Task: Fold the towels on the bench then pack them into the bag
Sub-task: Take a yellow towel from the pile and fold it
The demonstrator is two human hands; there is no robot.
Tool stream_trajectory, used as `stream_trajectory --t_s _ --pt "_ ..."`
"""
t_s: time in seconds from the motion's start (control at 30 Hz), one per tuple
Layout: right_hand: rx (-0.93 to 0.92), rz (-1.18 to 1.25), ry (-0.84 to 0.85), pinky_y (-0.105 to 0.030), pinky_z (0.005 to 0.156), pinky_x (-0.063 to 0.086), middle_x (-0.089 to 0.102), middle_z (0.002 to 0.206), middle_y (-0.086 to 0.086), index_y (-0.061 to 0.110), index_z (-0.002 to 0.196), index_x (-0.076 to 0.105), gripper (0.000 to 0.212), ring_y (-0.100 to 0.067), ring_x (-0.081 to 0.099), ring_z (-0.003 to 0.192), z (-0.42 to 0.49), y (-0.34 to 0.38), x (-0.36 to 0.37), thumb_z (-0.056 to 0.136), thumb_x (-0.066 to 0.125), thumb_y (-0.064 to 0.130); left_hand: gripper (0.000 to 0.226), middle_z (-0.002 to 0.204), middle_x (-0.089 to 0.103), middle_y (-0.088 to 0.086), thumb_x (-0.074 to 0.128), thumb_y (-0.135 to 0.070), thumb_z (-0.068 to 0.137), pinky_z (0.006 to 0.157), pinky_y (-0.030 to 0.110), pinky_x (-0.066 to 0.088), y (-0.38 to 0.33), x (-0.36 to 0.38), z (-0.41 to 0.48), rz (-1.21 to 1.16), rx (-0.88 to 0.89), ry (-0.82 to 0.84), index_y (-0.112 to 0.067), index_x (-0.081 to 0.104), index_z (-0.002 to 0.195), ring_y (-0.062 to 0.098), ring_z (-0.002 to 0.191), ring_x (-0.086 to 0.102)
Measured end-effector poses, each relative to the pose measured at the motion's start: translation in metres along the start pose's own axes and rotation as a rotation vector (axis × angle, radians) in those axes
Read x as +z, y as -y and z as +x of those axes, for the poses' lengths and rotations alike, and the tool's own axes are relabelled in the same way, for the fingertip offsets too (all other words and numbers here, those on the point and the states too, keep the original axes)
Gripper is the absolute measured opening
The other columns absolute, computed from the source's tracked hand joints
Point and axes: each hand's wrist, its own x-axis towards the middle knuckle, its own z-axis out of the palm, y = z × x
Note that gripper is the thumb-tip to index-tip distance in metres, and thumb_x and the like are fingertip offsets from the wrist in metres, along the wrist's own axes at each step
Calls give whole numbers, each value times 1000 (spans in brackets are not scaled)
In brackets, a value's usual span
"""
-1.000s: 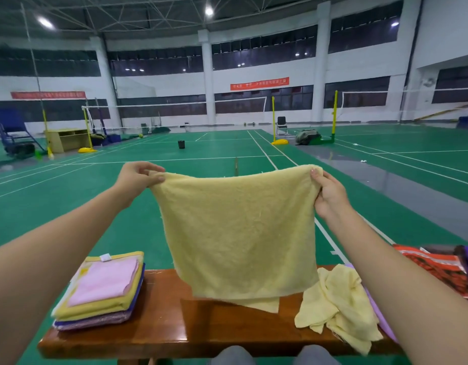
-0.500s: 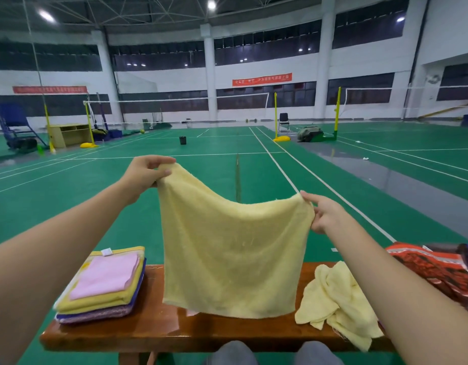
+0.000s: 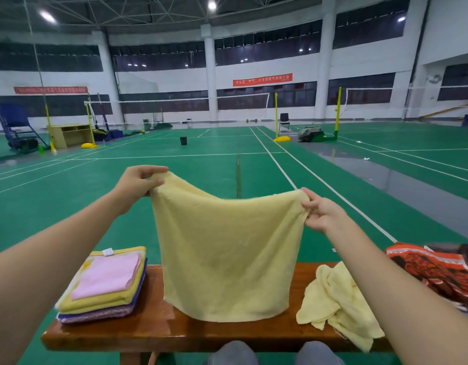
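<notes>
Right hand dropped; fuzzy yellow towel slopes down from left hand.

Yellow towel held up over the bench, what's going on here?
A person holds a pale yellow towel spread by its top corners, left hand pinching one, right hand the other, so it hangs over the wooden bench, not yet folded. A stack of folded towels sits at the bench's left end, a crumpled yellow towel lies toward the right, and an orange patterned bag is beyond it.
</notes>
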Motion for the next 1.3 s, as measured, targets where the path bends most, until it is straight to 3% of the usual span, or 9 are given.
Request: stream_trajectory --t_s 0.27,0.47,0.53,0.67,0.77,0.8,1.0,1.13,1.3 --pt "-344 213 -26 -24 73 55 63 95 -8 4 120 59 35 -15 61 79 0 16 16 88 52 -9 39 116 56 4 66 -2 84 61 12 54 -16 -13 8 -35 2 48 -11 61 121 15 96 57" --pt "-701 -432 -180 -15 71 50 62 93 -3 4 114 63 38 -9 57 81 2 24 12 80 62 -12 36 107 60 7 70 2 79 59 8 52 -21 -16 13 96 115 -35 -3 65 115 18 93 57" --pt "-735 -503 -220 -13 68 48 61 93 -4 4 115 63 39 -5 54 74 3 23 9 79 61 -12 37 106 61 8 70 2 78 59 9 53 -17 -13 13 109 134 -63 -2 65 114 19 95 56" --pt "-500 -310 -201 -17 56 47 59 82 -4 3 109 64 35 -11 54 67 4 21 5 80 56 -15 38 107 61 5 69 2 79 60 10 53 -16 -7 13 104 123 -35 -5 64 116 19 97 55" --pt "-270 -121 -255 -23 45 44 57 71 -6 3 81 61 8 -15 51 57 3 15 2 80 65 -3 37 107 59 3 68 2 81 60 9 52 -18 -1 11 90 119 -26 -7 64 117 17 97 54" --pt "-223 -94 -280 -25 46 44 57 70 -6 4 76 59 11 -15 52 57 4 13 0 79 69 1 37 107 59 2 68 2 81 60 9 52 -18 1 11 83 118 -27 -7 64 117 16 97 54" --pt "-126 -22 -173 -25 67 54 64 108 -13 3 105 63 20 -17 60 80 7 2 -9 88 57 -5 36 108 61 3 68 2 81 61 14 53 -9 1 10 92 103 -17 -7 65 116 17 99 55" --pt "-54 -24 -68 -21 50 54 59 89 -8 6 131 50 38 -15 57 75 3 1 -3 95 43 -5 37 110 59 3 67 1 82 61 16 52 -4 0 7 82 93 -15 -6 63 118 18 101 53" --pt "-191 -153 -71 -32 79 51 60 95 -13 2 127 54 38 -17 56 82 8 3 -7 92 44 -10 39 112 57 4 67 1 81 66 21 51 3 -4 4 84 64 -4 -5 62 119 19 102 52"
